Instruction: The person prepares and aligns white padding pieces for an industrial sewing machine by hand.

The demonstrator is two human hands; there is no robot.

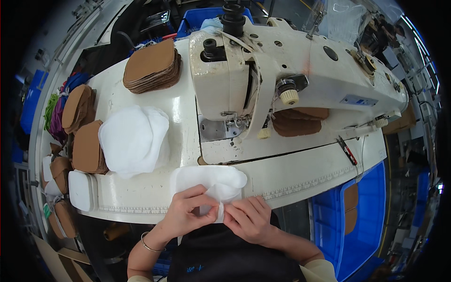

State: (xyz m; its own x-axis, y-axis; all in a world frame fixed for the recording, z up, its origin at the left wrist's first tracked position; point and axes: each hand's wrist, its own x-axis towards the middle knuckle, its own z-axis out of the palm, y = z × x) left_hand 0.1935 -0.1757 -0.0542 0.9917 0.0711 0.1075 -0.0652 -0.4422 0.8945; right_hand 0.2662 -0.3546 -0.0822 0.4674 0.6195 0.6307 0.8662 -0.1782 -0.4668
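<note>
White fabric piece [206,177]: soft, matte, round-cornered; at the near edge of the tabletop [182,122], partly under and just beyond left hand [190,211] and right hand [251,218]. Broad side crosswise, gathered fold pointing toward the wearer; long axis obscured. Both hands pinching the fold, fingertips nearly meeting, forearms angled inward. Left-forward of hands: white fabric stack [131,141], rounded outlines. Beyond hands: painted sewing machine [300,66].

Wht tbl [182,145]: sewing mach. [300,61], brn stacks [151,66], wht pile [134,141], snips [347,152], wht cloth [195,177] nr front edge.
</note>
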